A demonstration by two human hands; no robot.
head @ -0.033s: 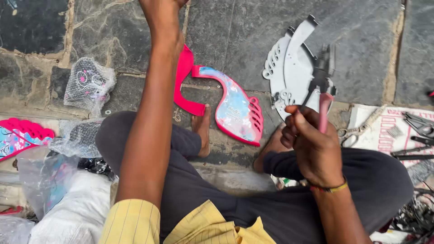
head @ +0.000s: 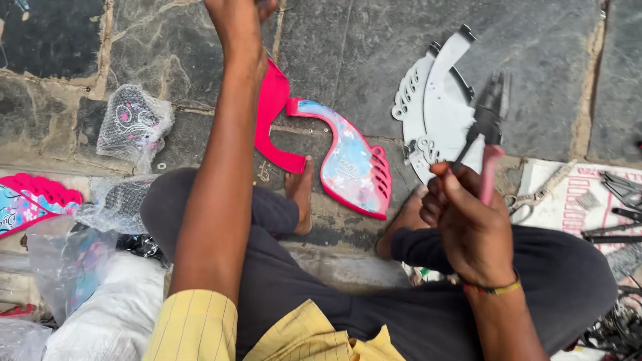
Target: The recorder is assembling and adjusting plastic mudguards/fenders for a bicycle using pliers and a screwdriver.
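Note:
My right hand (head: 468, 224) is closed around the pink handles of a pair of pliers (head: 487, 127), whose dark jaws point up and away over my right knee. My left hand (head: 237, 20) is stretched far forward at the top edge, where it is partly cut off, so I cannot tell what it holds. Just right of that forearm, a pink curved plastic cover (head: 348, 164) with a blue printed face lies on the stone floor between my bare feet. Two white curved plastic covers (head: 435, 100) lie stacked behind the pliers.
A bubble-wrapped part (head: 134, 124) lies at the left, with another pink cover (head: 33, 200) and plastic bags (head: 67, 267) below it. At the right, scissors (head: 535, 198) and several metal tools (head: 618, 190) rest on a printed sheet (head: 568, 207). I sit cross-legged on stone slabs.

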